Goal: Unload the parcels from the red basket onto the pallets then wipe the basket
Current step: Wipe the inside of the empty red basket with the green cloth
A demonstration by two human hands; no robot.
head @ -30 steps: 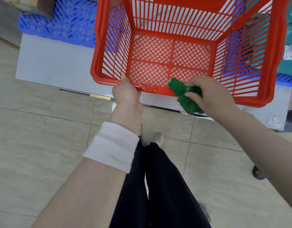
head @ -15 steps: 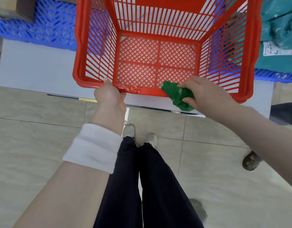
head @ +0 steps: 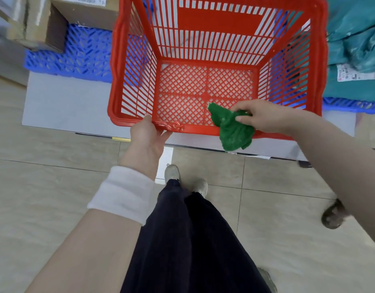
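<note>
The red basket (head: 205,32) is held up in front of me, its lattice inside bare of parcels. My left hand (head: 147,135) grips its near rim left of centre, thumb over the edge. My right hand (head: 264,116) pinches a crumpled green cloth (head: 232,130) that drapes over the near rim on the right, partly inside the basket. Cardboard parcels (head: 55,17) rest on a blue pallet (head: 76,58) at the upper left. Teal bagged parcels (head: 355,53) lie on another blue pallet (head: 351,104) at the right.
A white floor strip (head: 66,102) runs under the pallets, and beige tiles (head: 45,187) cover the ground near me. My dark trousers (head: 182,240) and shoes fill the lower centre. A round dark object (head: 333,214) sits on the tiles at the right.
The view has shifted, so the basket sits lower and more of the pallets shows. My right hand with the cloth has moved up over the near rim into the basket.
</note>
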